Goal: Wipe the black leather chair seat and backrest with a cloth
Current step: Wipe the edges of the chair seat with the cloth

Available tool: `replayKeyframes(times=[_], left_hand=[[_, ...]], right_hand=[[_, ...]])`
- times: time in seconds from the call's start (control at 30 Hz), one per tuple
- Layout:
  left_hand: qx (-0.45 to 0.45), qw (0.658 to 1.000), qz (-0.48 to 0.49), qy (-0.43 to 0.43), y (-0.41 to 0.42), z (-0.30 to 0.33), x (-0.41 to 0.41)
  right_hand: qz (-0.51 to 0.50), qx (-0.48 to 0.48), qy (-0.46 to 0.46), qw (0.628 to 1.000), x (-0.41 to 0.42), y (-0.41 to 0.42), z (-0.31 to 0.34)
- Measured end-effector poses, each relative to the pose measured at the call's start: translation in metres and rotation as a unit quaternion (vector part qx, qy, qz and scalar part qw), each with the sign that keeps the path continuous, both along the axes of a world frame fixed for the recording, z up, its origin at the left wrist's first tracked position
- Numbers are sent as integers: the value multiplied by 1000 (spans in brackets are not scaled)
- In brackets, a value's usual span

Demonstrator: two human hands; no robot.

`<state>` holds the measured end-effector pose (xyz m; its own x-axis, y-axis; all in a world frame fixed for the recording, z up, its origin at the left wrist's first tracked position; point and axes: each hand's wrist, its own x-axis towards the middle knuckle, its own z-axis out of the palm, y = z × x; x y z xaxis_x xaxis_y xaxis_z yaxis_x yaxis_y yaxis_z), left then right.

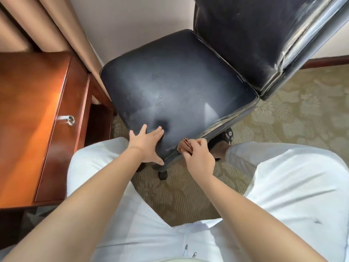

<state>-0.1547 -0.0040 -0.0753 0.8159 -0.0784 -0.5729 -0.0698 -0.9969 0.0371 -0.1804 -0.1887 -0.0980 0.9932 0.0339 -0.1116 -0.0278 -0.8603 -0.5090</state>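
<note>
While braced flat on the near corner of the black leather chair seat (170, 82), left hand (146, 143), fingers (157, 131) spread wide, thumb down over the edge. Beside it, right hand (198, 157), fingers curled round a bunched brown cloth (185, 145), seemingly touching the seat's near edge seam. Backrest (255, 38) upright at the far right edge. Wooden counter (28, 110) just left of the chair.

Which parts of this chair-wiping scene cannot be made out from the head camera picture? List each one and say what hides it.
1. Cloth: mostly hidden inside the right hand.
2. Backrest: its top is cut off by the picture's upper edge.
3. Chair legs: mostly hidden under the seat.
4. Left hand: its palm is hidden, pressed against the seat.
</note>
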Motion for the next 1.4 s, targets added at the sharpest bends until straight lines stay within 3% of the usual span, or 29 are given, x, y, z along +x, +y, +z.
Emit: replayKeyframes(times=[0.07, 0.17, 0.33, 0.47, 0.6, 0.63, 0.77, 0.8, 0.93, 0.97, 1.03, 1.1, 1.13, 1.27, 1.3, 1.4], left_hand=[[-30, 999, 31, 9, -1, 3, 0], [-43, 998, 45, 0, -1, 1, -6], [-23, 999, 25, -32, 4, -6, -11], [-44, 998, 19, -47, 10, -11, -13], [-93, 995, 32, -21, 18, -13, -11], [-118, 992, 46, -22, 21, -13, -11], [-183, 979, 86, -36, 27, -12, -10], [-187, 978, 88, -37, 27, -12, -9], [-187, 978, 81, -42, 25, -17, -11], [-184, 979, 77, -46, 26, -19, -11], [-183, 980, 65, -51, 28, -19, -11], [-185, 979, 63, -50, 30, -18, -9], [-185, 979, 67, -48, 31, -17, -7], [-179, 980, 78, -32, 32, -15, -4], [-179, 980, 78, -27, 31, -15, -4], [-163, 984, 77, -10, 32, -14, -3]], right_hand=[[13, 6, 2, 1000, -4, 6, 0], [128, -8, 1, 992, -17, 15, -4], [-28, 19, 25, 999, -8, 17, -5], [105, 4, 2, 994, -15, 28, -5], [-117, 70, 49, 989, 5, 25, -2], [-114, 56, 53, 990, 6, 25, -1], [127, -20, 30, 991, -14, 38, 0], [145, -23, 28, 989, -19, 39, -3], [-43, 21, 48, 998, -9, 40, 0], [-49, 18, 46, 998, -6, 41, 2], [56, 0, 30, 998, -9, 46, 2], [208, -32, 20, 977, -17, 49, 0], [239, -44, 11, 970, -19, 48, -4], [31, 7, 15, 999, -10, 44, -1], [35, -4, 9, 999, -10, 45, -1], [166, -7, -29, 986, -12, 47, -6]])
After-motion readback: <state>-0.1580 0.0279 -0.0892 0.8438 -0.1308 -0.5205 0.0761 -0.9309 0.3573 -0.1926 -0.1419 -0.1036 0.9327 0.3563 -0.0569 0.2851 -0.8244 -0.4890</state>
